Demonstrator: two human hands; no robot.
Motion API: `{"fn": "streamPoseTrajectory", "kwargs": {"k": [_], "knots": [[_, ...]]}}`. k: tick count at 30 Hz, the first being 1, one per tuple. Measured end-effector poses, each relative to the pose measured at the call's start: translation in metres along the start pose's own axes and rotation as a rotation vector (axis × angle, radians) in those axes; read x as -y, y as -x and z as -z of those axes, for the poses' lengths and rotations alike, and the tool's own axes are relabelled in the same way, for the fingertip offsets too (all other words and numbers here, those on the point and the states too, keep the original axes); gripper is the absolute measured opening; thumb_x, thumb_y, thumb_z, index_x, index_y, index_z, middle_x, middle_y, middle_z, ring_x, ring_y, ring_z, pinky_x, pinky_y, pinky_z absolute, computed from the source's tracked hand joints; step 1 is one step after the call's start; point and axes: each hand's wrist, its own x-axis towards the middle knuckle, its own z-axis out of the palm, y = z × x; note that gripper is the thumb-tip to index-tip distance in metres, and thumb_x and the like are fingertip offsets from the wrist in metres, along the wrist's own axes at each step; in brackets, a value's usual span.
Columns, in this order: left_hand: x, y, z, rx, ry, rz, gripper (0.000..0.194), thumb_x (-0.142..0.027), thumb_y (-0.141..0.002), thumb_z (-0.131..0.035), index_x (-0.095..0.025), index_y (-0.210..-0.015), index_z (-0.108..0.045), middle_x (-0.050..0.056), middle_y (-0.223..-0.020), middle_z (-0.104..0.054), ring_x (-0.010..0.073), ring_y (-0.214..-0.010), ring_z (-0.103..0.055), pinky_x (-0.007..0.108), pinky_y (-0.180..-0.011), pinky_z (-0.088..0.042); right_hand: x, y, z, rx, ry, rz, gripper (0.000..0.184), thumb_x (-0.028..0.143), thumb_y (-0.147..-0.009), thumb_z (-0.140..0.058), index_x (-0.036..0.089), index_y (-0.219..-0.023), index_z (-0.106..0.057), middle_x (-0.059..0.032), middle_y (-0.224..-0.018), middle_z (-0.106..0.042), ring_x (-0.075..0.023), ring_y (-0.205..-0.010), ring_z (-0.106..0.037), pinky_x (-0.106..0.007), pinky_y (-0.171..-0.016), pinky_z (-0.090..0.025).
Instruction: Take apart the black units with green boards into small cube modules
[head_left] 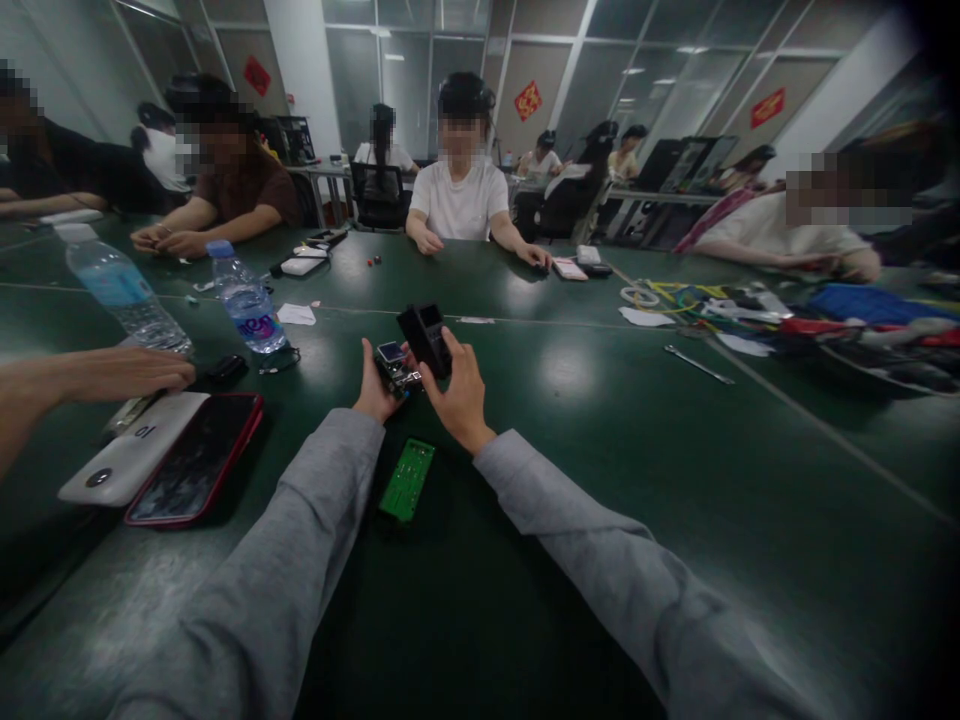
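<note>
My left hand (377, 390) is closed around a small electronic module (395, 370) with a little screen and exposed parts. In my right hand (461, 395) is a black plastic casing (429, 335), tilted, with openings in its face. The two pieces are held close together above the table; whether they touch I cannot tell. Below them, between my forearms, a green circuit board (409, 478) lies flat on the dark green table (570, 470). My fingers partly cover both held pieces.
To the left lie a red-edged phone (196, 460) and a white power bank (135, 450), beside another person's hand (142, 378). Two water bottles (244, 300) stand behind them. At right are a wrench (697, 364) and a pile of cables (750, 305). A person (461, 190) sits opposite.
</note>
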Motion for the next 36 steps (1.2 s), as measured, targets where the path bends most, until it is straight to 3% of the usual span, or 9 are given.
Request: {"fn": "streamPoseTrajectory", "kwargs": {"k": [3, 8, 12, 18, 24, 28, 31, 33, 36], "knots": [[-0.001, 0.0, 0.001, 0.041, 0.083, -0.076, 0.072, -0.072, -0.088, -0.028, -0.014, -0.118, -0.058, 0.015, -0.109, -0.071, 0.0253, -0.105, -0.067, 0.039, -0.086, -0.057, -0.021, -0.01, 0.008, -0.08, 0.069, 0.007, 0.058, 0.042, -0.098, -0.044, 0.019, -0.149, -0.027, -0.014, -0.128, -0.048, -0.0289, -0.118, -0.047, -0.046, -0.1, -0.044], [-0.001, -0.001, 0.001, 0.084, 0.097, -0.068, 0.068, -0.068, -0.091, -0.028, -0.014, -0.121, -0.055, 0.015, -0.121, -0.067, 0.0237, -0.113, -0.064, 0.036, -0.088, -0.056, -0.056, -0.012, 0.006, -0.044, 0.226, -0.125, 0.056, 0.038, -0.096, -0.045, 0.012, -0.145, -0.035, -0.0182, -0.117, -0.052, -0.0326, -0.109, -0.05, -0.051, -0.093, -0.044], [-0.001, -0.001, 0.0, 0.074, 0.059, -0.07, 0.069, -0.069, -0.09, -0.027, -0.014, -0.123, -0.053, 0.015, -0.124, -0.065, 0.0246, -0.119, -0.061, 0.037, -0.091, -0.055, -0.066, -0.009, 0.001, -0.002, 0.288, -0.2, 0.055, 0.036, -0.094, -0.047, 0.01, -0.142, -0.038, -0.0206, -0.116, -0.051, -0.0359, -0.11, -0.048, -0.054, -0.093, -0.04], [0.0, -0.002, 0.001, 0.084, 0.064, -0.089, 0.068, -0.068, -0.09, -0.027, -0.016, -0.125, -0.052, 0.015, -0.125, -0.065, 0.0259, -0.122, -0.059, 0.04, -0.093, -0.053, -0.074, -0.002, -0.003, -0.01, 0.366, -0.189, 0.046, 0.034, -0.091, -0.054, 0.011, -0.13, -0.048, -0.0192, -0.108, -0.052, -0.0365, -0.107, -0.046, -0.059, -0.09, -0.039], [0.0, -0.004, 0.004, 0.096, 0.053, -0.099, 0.068, -0.069, -0.089, -0.028, -0.017, -0.126, -0.051, 0.016, -0.126, -0.064, 0.0274, -0.122, -0.058, 0.041, -0.091, -0.053, -0.052, -0.005, 0.005, -0.123, 0.302, -0.084, 0.046, 0.041, -0.1, -0.04, 0.015, -0.138, -0.041, -0.0193, -0.129, -0.042, -0.0354, -0.123, -0.039, -0.058, -0.099, -0.036], [0.0, -0.008, 0.006, 0.11, 0.053, -0.09, 0.071, -0.069, -0.089, -0.027, -0.014, -0.125, -0.052, 0.018, -0.123, -0.065, 0.0286, -0.121, -0.059, 0.042, -0.092, -0.052, -0.02, -0.002, -0.002, 0.098, 0.082, 0.084, 0.045, 0.041, -0.101, -0.039, 0.017, -0.14, -0.04, -0.0142, -0.125, -0.049, -0.0265, -0.118, -0.048, -0.044, -0.102, -0.043], [0.002, -0.011, 0.005, 0.098, 0.025, -0.08, 0.075, -0.072, -0.087, -0.027, -0.013, -0.126, -0.052, 0.019, -0.121, -0.066, 0.0298, -0.119, -0.059, 0.045, -0.095, -0.05, -0.007, 0.004, -0.016, 0.274, -0.036, 0.133, 0.058, 0.044, -0.097, -0.049, 0.017, -0.146, -0.031, -0.0142, -0.131, -0.049, -0.0258, -0.121, -0.05, -0.041, -0.1, -0.047], [0.002, -0.012, 0.004, 0.073, 0.007, -0.07, 0.077, -0.074, -0.086, -0.028, -0.013, -0.127, -0.052, 0.019, -0.12, -0.066, 0.0302, -0.118, -0.059, 0.046, -0.095, -0.05, -0.005, 0.007, -0.026, 0.333, -0.07, 0.158, 0.066, 0.042, -0.095, -0.053, 0.016, -0.149, -0.025, -0.0151, -0.14, -0.044, -0.0264, -0.129, -0.044, -0.042, -0.104, -0.045], [0.002, -0.011, 0.003, 0.035, 0.023, -0.055, 0.078, -0.075, -0.084, -0.03, -0.013, -0.126, -0.052, 0.019, -0.118, -0.067, 0.0301, -0.112, -0.062, 0.045, -0.093, -0.051, -0.008, 0.008, -0.032, 0.354, -0.086, 0.171, 0.063, 0.033, -0.096, -0.052, 0.016, -0.15, -0.024, -0.0139, -0.147, -0.038, -0.0243, -0.135, -0.039, -0.04, -0.106, -0.044]]}}
